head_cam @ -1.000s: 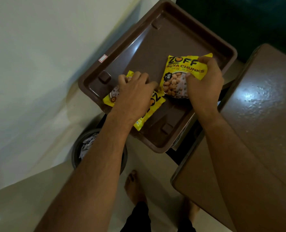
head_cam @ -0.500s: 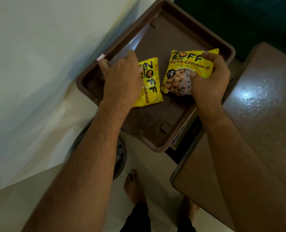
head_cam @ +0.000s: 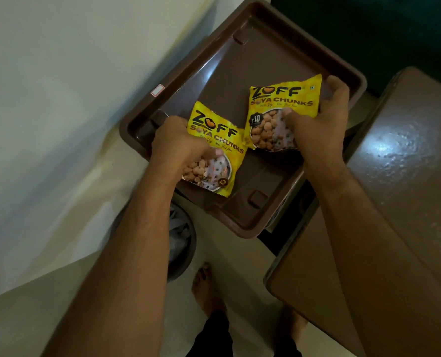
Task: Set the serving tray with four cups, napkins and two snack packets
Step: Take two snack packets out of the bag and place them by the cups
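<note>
Lettering reading "ZOFF SOYA CHUNKS" is showing on both yellow snack packets, and the right packet (head_cam: 282, 113) is also showing a "10" price badge. The left hand (head_cam: 174, 143) is gripping the left packet (head_cam: 215, 150) by its side, while the right hand (head_cam: 317, 124) is clutching its packet, both over the brown serving tray (head_cam: 242, 222). Bare tray floor is lying beyond the hands; a brown table (head_cam: 405, 181) is sitting just right of the right hand.

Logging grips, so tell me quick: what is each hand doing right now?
Left hand: grips the left packet.
Right hand: grips the right packet.
</note>
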Tool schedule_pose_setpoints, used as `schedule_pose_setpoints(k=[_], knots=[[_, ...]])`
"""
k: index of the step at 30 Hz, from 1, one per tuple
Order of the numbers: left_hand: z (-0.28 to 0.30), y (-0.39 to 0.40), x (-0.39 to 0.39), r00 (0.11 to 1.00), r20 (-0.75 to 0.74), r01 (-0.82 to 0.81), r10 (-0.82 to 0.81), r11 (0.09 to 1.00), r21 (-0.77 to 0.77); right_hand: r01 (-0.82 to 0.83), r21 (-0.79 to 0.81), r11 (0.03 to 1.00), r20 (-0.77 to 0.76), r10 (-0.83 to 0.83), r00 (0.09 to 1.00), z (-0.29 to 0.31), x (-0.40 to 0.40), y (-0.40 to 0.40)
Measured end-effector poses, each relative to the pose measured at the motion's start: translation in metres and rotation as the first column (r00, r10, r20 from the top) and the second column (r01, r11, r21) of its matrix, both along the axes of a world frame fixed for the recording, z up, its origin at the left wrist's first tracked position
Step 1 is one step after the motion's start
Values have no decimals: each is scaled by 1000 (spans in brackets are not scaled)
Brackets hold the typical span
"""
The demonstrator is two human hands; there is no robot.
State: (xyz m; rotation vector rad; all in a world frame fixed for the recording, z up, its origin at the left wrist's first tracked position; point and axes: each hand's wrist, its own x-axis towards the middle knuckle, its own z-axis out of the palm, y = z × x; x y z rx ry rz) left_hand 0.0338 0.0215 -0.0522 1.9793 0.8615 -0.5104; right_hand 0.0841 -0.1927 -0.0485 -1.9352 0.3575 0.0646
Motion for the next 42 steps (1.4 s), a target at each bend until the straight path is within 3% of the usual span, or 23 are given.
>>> schedule_pose_setpoints(k=[7, 12, 16, 21, 28, 39, 42], knots=[[-7, -2, -6, 946, 131, -263, 296, 939, -220, -23, -90, 996, -131, 11, 991, 0, 2, 9], [-13, -8, -17, 920, 187, -260, 344, 893, -367, -49, 27, 998, -203, 53, 978, -2, 5, 8], [-12, -3, -20, 895, 128, -318, 428, 812, -489, -55, 183, 982, -226, 97, 969, 2, 6, 0], [-3, 5, -25, 931, 121, -229, 344, 810, -540, -22, 329, 944, -304, 128, 944, 8, 4, -8], [5, 4, -32, 927, 162, -213, 338, 831, -514, -60, 304, 951, -301, 156, 941, 14, -4, -19], [31, -39, -53, 914, 241, -146, 328, 817, -557, 50, 534, 844, -263, 110, 958, 34, -40, -76], [38, -61, -58, 914, 250, -123, 320, 804, -581, 64, 529, 846, -267, 95, 959, 34, -52, -102]])
